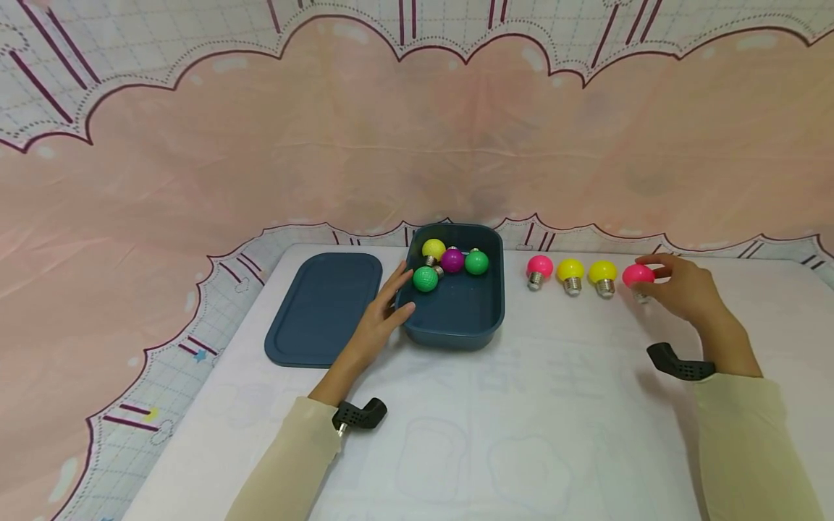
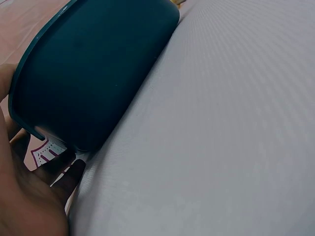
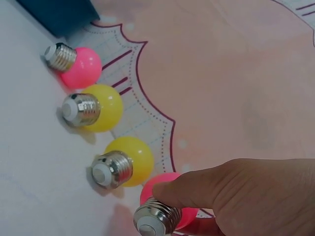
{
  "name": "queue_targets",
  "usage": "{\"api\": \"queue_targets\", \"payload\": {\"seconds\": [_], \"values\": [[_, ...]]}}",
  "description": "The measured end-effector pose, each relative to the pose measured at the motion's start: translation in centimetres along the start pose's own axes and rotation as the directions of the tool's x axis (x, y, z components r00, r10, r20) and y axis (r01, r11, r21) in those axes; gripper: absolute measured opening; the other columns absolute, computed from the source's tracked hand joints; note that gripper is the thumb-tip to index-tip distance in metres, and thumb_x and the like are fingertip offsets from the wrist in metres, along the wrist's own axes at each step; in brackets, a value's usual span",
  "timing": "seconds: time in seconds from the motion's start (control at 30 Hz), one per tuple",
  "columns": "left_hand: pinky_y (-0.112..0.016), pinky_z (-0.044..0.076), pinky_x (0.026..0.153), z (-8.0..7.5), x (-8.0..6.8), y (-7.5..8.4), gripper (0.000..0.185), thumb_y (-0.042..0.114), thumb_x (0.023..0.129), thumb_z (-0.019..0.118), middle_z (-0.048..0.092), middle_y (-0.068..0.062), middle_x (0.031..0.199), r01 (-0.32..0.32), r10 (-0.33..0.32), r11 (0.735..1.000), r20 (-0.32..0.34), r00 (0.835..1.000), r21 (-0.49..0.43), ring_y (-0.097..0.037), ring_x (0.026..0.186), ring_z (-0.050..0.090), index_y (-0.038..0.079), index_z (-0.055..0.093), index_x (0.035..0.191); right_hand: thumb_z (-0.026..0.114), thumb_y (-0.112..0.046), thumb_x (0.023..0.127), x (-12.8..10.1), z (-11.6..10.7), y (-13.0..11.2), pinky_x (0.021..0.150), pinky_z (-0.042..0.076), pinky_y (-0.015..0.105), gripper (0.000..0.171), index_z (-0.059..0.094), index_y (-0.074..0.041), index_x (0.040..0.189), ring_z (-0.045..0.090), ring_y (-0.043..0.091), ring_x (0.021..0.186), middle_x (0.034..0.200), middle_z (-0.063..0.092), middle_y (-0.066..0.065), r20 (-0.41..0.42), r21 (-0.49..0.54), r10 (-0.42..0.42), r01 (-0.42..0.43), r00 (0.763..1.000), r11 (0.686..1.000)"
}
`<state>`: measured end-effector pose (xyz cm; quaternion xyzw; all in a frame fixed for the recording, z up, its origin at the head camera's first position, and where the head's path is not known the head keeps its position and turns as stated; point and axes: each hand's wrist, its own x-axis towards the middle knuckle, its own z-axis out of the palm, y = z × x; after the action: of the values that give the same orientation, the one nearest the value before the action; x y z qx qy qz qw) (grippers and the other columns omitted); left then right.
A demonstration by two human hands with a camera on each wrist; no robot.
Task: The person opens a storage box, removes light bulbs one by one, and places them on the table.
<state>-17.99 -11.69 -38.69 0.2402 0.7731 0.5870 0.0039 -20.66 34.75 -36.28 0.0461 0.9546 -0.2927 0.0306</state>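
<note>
A dark blue box stands mid-table and holds a yellow bulb, a purple bulb and two green bulbs. My left hand lies with straight fingers against the box's left wall; the left wrist view shows its palm beside the box. To the right of the box stands a row: a pink bulb, two yellow bulbs and, at the end, a second pink bulb. My right hand pinches that last pink bulb near its metal screw base.
The box's flat blue lid lies to the left of the box. A white mat covers the table, and a pink patterned cloth hangs behind it. Black wrist mounts show on both sleeves.
</note>
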Motion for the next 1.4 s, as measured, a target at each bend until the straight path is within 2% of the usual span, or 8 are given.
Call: {"api": "queue_targets", "payload": {"seconds": [0.43,0.83,1.4], "values": [[-0.053,0.016,0.111,0.0,0.0,0.3,0.054,0.005,0.099,0.049,0.011,-0.013,0.158,0.006,-0.006,1.0,0.001,1.0,0.013,-0.028,0.144,0.008,0.0,0.029,0.148,0.062,-0.035,0.092,0.3,0.7,0.6,0.077,0.047,0.059,0.062,0.041,0.0,0.139,0.036,0.056,0.112,0.128,0.04,0.037,0.022,-0.005,0.002,-0.002,1.0,1.0],[-0.053,0.016,0.111,0.1,0.1,0.1,0.054,0.005,0.099,0.049,0.011,-0.014,0.158,0.001,-0.001,1.0,0.003,1.0,0.008,-0.028,0.144,0.008,0.0,0.029,0.149,0.063,-0.029,0.091,0.4,1.1,0.5,0.078,0.048,0.057,0.06,0.041,0.002,0.138,0.037,0.055,0.111,0.127,0.041,0.038,0.003,-0.014,-0.013,0.013,1.0,1.0],[-0.052,0.017,0.111,0.0,-0.1,0.2,0.054,0.006,0.099,0.049,0.011,-0.014,0.158,-0.008,0.008,0.999,0.006,1.0,0.032,-0.029,0.144,0.008,-0.001,0.029,0.148,0.061,-0.03,0.092,0.7,1.5,0.8,0.077,0.047,0.058,0.061,0.039,0.003,0.139,0.037,0.056,0.109,0.125,0.041,0.038,-0.017,-0.016,-0.021,0.02,1.0,1.0]]}}
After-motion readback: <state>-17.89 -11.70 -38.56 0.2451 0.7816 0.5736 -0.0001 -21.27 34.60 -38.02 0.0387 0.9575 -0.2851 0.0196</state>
